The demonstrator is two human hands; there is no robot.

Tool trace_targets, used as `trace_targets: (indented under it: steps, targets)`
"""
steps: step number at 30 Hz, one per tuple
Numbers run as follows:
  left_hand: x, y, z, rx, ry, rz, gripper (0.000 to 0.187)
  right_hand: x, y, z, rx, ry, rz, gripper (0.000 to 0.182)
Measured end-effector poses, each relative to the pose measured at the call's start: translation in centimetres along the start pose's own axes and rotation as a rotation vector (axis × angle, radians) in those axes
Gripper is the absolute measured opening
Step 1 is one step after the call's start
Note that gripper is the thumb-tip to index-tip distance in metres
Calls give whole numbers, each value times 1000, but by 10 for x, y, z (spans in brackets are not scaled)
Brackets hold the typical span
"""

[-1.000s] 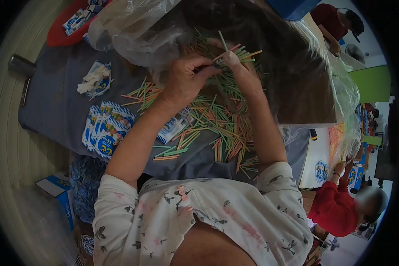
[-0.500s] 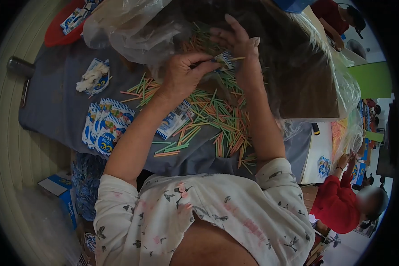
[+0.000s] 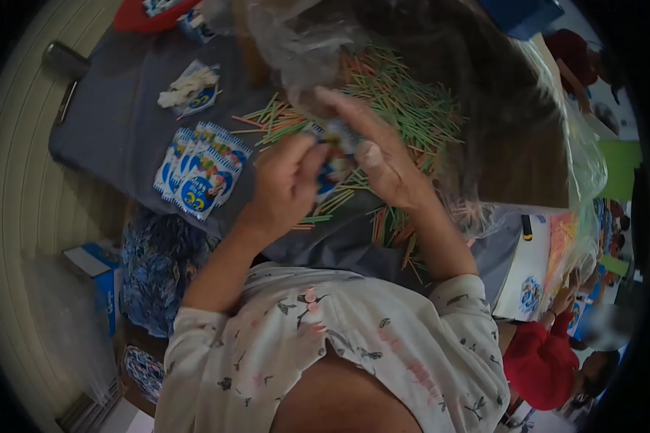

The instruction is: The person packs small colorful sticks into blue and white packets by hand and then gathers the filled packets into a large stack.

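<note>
My left hand point(image 3: 285, 180) is closed and blurred by motion, its fingertips on a small blue-and-white printed sachet point(image 3: 334, 137). My right hand point(image 3: 386, 155) is beside it, fingers stretched out towards the sachet, thumb apart. Blur hides exactly how the sachet is gripped. Beneath the hands, more blue printed packaging shows in part on the grey cloth. Thin green and orange sticks point(image 3: 412, 108) lie in a loose heap behind and around both hands. Left of my left hand, several blue-and-white sachets point(image 3: 202, 173) overlap in a stack.
A crumpled white piece point(image 3: 188, 90) rests on another sachet. Clear plastic film point(image 3: 303, 36) and a plastic-lined box point(image 3: 516, 144) surround the heap. A red bowl point(image 3: 148, 16) stands far left, near a metal cylinder point(image 3: 66, 59). A person in red point(image 3: 542, 364) is at the right.
Both hands have drawn closer together and nearer my body, with the sachet between them. The orange stick seen jutting from the sachet no longer shows. The whole view has shifted.
</note>
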State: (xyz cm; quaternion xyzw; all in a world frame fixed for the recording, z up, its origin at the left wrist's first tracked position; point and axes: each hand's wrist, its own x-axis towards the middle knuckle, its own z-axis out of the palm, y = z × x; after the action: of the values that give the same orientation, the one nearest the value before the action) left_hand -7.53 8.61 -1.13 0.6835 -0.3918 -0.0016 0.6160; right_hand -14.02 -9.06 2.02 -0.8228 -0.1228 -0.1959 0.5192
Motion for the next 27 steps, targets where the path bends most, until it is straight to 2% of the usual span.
trace_targets:
  steps: [1,2,3,4,6,10,12,14,15,17,18,20,22,24,26,27]
  targets:
    - [-11,2,-17,113,82,42,7,-2,-2,-5,-127,-72,2,64]
    - [-24,-3,-43,361,34,48,5,-3,-2,-10,-248,-149,2,60]
    - [-33,-10,-67,614,-10,54,5,-4,-2,-20,-300,-95,89,51]
    - [-34,-15,-83,608,-20,66,5,-6,13,-35,-308,-81,94,51]
    - [-35,-18,-103,1074,-74,223,12,-2,60,-77,-593,-11,191,49]
    - [-14,9,-63,970,-36,282,21,40,103,-112,-568,-121,221,57]
    - [-13,7,-31,667,-395,123,28,59,115,-108,-591,-169,221,62]
    - [-13,-3,-10,723,-434,134,29,84,114,-95,-1067,-466,726,54]
    - [-14,-8,-2,782,-478,141,30,86,114,-94,-1070,-467,727,54]
    - [-21,-13,8,852,-468,177,28,78,116,-87,-1044,-401,498,52]
    - [-26,-15,11,931,-452,216,26,74,113,-79,-1035,-410,501,52]
    - [-30,-18,16,967,-411,239,24,75,105,-66,-1260,-413,555,34]
    - [-29,-16,15,999,-368,264,21,68,106,-69,-1234,-342,532,32]
    - [-23,-11,12,832,-363,186,17,60,104,-76,-1210,-273,512,30]
    - [-30,-18,16,893,-360,232,16,57,99,-88,-1105,-256,791,29]
    - [-32,-20,18,952,-361,284,15,46,106,-99,-1106,-258,787,29]
